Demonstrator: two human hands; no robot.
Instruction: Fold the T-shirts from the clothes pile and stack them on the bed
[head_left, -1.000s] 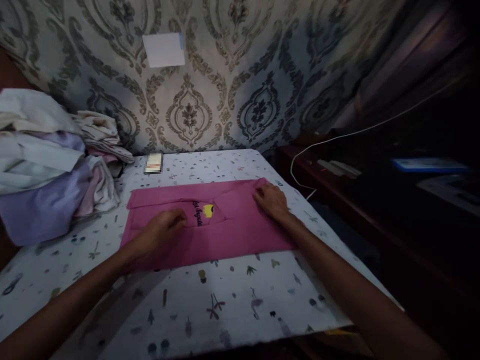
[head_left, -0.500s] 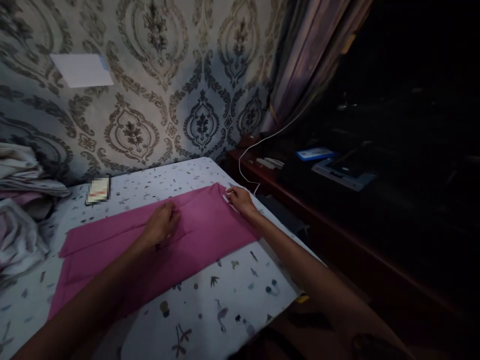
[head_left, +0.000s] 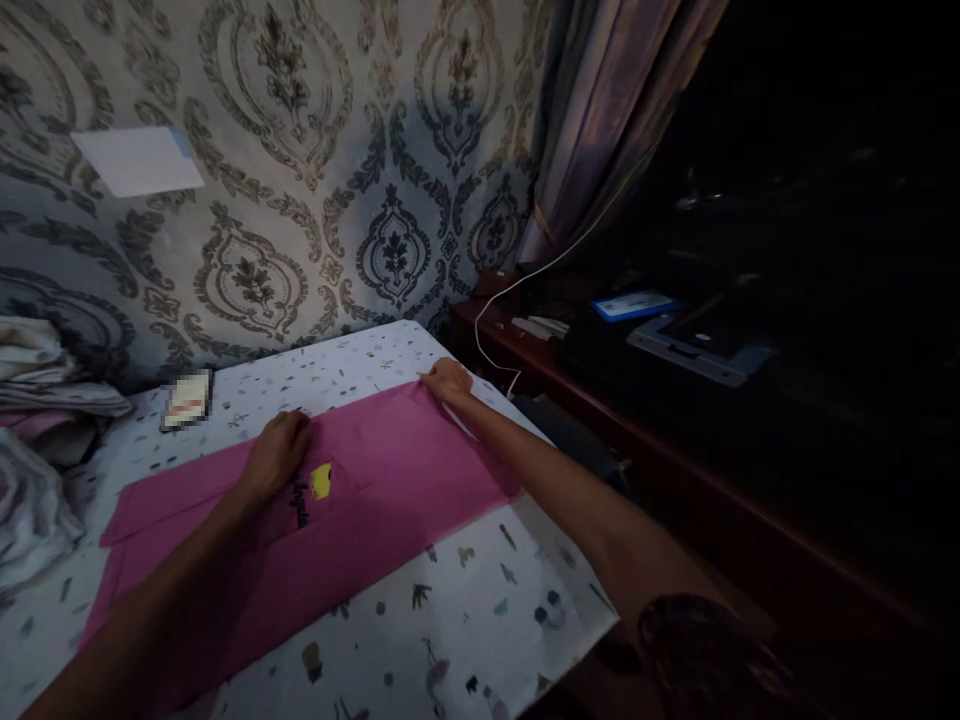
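Note:
A pink cloth (head_left: 390, 450) lies folded in a long flat shape on a white patterned cover (head_left: 420, 600). It bears dark lettering and a yellow print (head_left: 321, 481) near its middle. My left hand (head_left: 277, 450) rests on the cloth's far edge, just beyond the print, fingers curled; whether it pinches any fabric is unclear. At the cloth's far right corner, my right hand (head_left: 448, 382) has its fingers closed on the fabric.
A phone (head_left: 187, 400) lies near the wall, left of the cloth. Crumpled fabrics (head_left: 34, 480) are piled at the far left. A white cable (head_left: 480, 325) hangs over the dark red furniture (head_left: 600, 400) at right, where a blue-edged item (head_left: 634, 305) lies.
My right hand has closed on the cloth's far right corner. My left hand has shifted left and toward the far edge, uncovering the lettering and yellow print. The view has shifted slightly.

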